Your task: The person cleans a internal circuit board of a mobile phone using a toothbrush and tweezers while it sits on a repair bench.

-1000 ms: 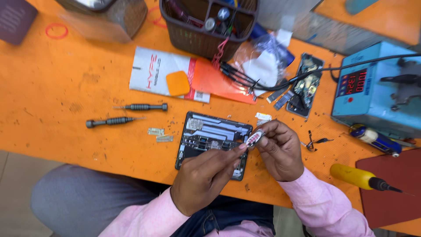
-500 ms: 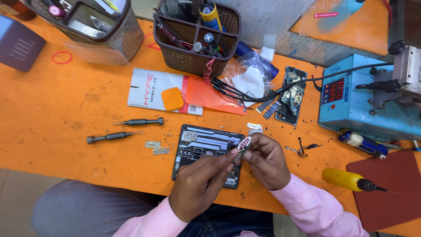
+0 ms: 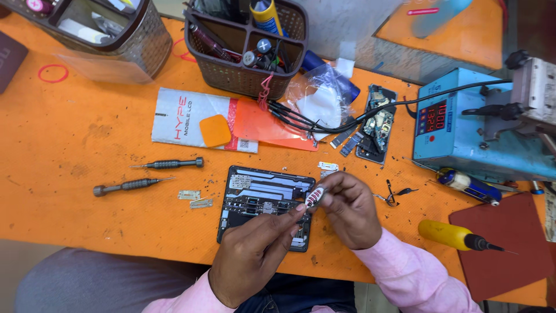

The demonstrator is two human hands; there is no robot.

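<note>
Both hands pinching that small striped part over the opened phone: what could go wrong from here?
1. The small red-and-white striped part is pinched by fingertips of the left hand and right hand above the opened black phone frame; a slip could drop it into the exposed internals.
2. Two small loose metal plates lie beside the frame on the orange table; a sleeve could sweep them off.
3. The yellow-handled screwdriver lies near the right elbow and may roll.

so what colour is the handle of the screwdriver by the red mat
Yellow handle, black tip; clearest in the head view.
</note>
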